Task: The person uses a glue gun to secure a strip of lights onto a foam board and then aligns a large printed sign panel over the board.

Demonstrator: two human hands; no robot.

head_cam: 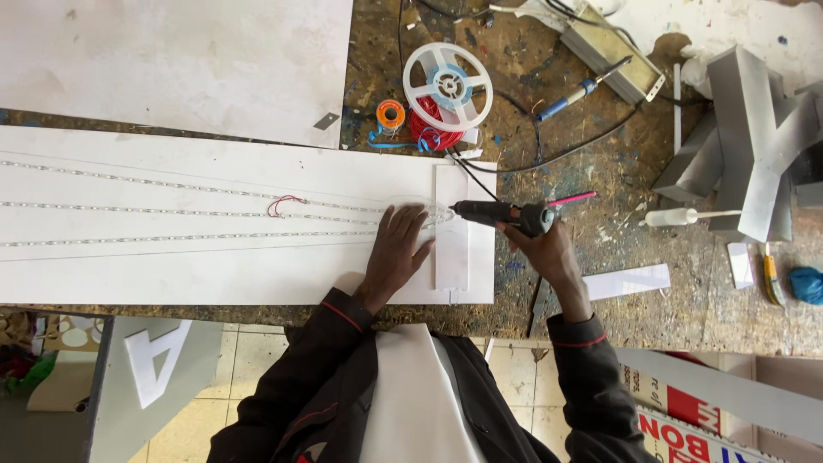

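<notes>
My left hand (pixel 397 250) lies flat, fingers spread, on a long white panel (pixel 214 274), pressing down near the right ends of three thin light strips (pixel 171 212). My right hand (pixel 542 249) grips a black glue gun (pixel 501 213) with a pink stick at its rear. The gun's nozzle points left, close to the left fingertips and the strip ends. A short red wire loop (pixel 283 203) sits on the middle strip. A narrow white slat (pixel 452 227) lies across the panel's right end.
A white reel (pixel 447 86), red wire coil (pixel 426 127) and orange spool (pixel 390 113) lie behind the panel. A blue-handled soldering iron (pixel 583 86), a grey metal letter shape (pixel 754 146) and a white bottle (pixel 677 217) stand at right. Another white board (pixel 171 60) lies at the back left.
</notes>
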